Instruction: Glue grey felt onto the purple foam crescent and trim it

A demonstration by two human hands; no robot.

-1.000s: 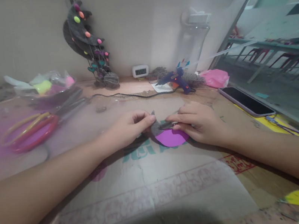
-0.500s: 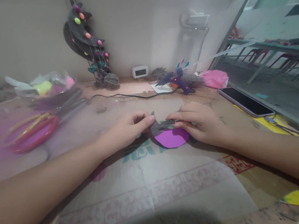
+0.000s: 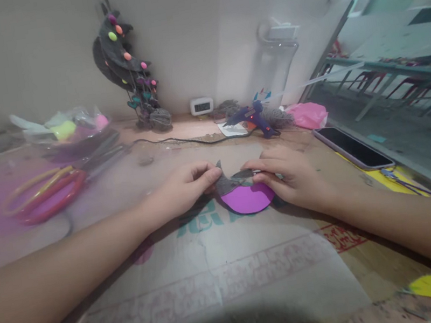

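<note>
My left hand (image 3: 201, 183) pinches the upturned left tip of a dark grey crescent-shaped piece (image 3: 226, 185), which looks like felt. Along its lower side lies a rounded purple piece (image 3: 248, 200). At the other end my right hand (image 3: 277, 173) is closed, thumb and forefinger on a grey flap of the crescent. The right tip is hidden behind those fingers. Both hands hold the work just over the cardboard (image 3: 210, 260), in front of the purple glue gun (image 3: 255, 118).
Large scissors (image 3: 55, 195) with red and yellow handles lie left, near a plastic bag (image 3: 69, 127) of coloured bits. A crescent decoration (image 3: 116, 51) hangs behind. A small digital clock (image 3: 202, 106), grey yarn (image 3: 277, 117), a pink bag (image 3: 308, 115) and a phone (image 3: 354, 146) stand around.
The grey flap near my right fingers now stands up a little, showing a gap from the rest of the crescent. Both hands stay almost in place; the view has shifted slightly.
</note>
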